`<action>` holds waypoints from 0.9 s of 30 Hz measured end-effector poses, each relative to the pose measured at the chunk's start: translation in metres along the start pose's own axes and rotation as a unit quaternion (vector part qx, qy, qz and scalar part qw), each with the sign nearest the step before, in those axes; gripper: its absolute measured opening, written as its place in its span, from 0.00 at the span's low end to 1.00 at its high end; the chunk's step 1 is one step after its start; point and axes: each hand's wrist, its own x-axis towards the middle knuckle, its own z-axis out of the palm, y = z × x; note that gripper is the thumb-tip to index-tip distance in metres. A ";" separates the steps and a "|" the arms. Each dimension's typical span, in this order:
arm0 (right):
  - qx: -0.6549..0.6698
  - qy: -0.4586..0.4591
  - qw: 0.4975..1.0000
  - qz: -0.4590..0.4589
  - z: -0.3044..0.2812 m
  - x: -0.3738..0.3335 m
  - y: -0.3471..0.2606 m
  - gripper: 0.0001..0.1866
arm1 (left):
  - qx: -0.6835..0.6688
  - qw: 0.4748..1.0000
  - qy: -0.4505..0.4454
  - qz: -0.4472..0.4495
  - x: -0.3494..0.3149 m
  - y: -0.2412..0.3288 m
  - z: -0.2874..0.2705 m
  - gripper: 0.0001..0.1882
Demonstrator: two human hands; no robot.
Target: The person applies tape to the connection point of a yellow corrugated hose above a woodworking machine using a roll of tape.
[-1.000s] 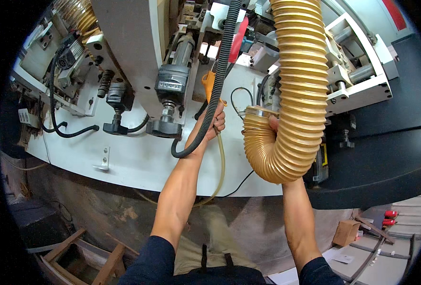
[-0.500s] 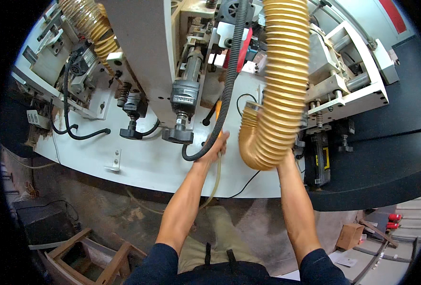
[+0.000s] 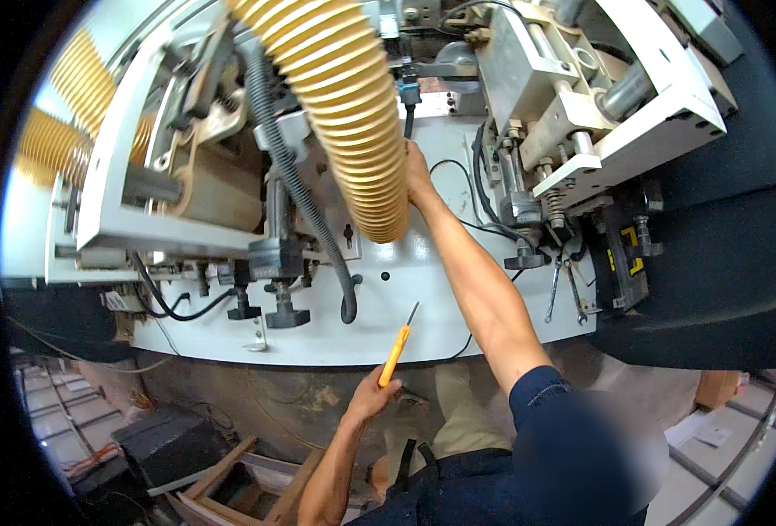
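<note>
My left hand (image 3: 373, 393) is closed around the yellow handle of a slim hand tool (image 3: 395, 352), in front of the white machine bed's near edge. Its thin grey blade or shaft points up and away over the bed; I cannot make out which it is. My right arm reaches far across the bed. My right hand (image 3: 417, 172) is against the right side of a thick gold ribbed hose (image 3: 346, 123), and its fingers are hidden there. A black cable (image 3: 409, 120) runs just beyond that hand to a blue and black connector (image 3: 411, 88).
Machine units with rods and black knobs (image 3: 287, 317) flank the bed (image 3: 318, 342). A grey corrugated conduit (image 3: 293, 167) hangs left of the hose. Two wrenches (image 3: 572, 289) lie at the right. A wooden frame (image 3: 221, 478) stands on the floor at lower left.
The view has shifted right along the machine. My left hand has drawn back from the bed with the yellow-handled tool. My right hand has moved from the hose's lower bend to farther up beside it.
</note>
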 end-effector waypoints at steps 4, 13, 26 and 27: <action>0.004 -0.050 0.999 0.021 -0.007 0.015 0.004 0.40 | -0.036 0.992 -0.005 -0.124 -0.034 0.000 -0.011 0.31; -0.070 0.070 0.987 -0.128 0.006 0.032 0.022 0.43 | -0.012 0.984 -0.028 -0.174 -0.048 0.017 -0.022 0.32; 0.000 0.053 0.998 -0.042 0.015 0.045 0.013 0.31 | 0.008 0.993 0.043 -0.106 -0.063 0.016 -0.033 0.32; 0.014 0.047 0.998 -0.027 0.006 0.049 0.017 0.31 | 0.015 0.993 0.052 -0.101 -0.066 0.014 -0.034 0.32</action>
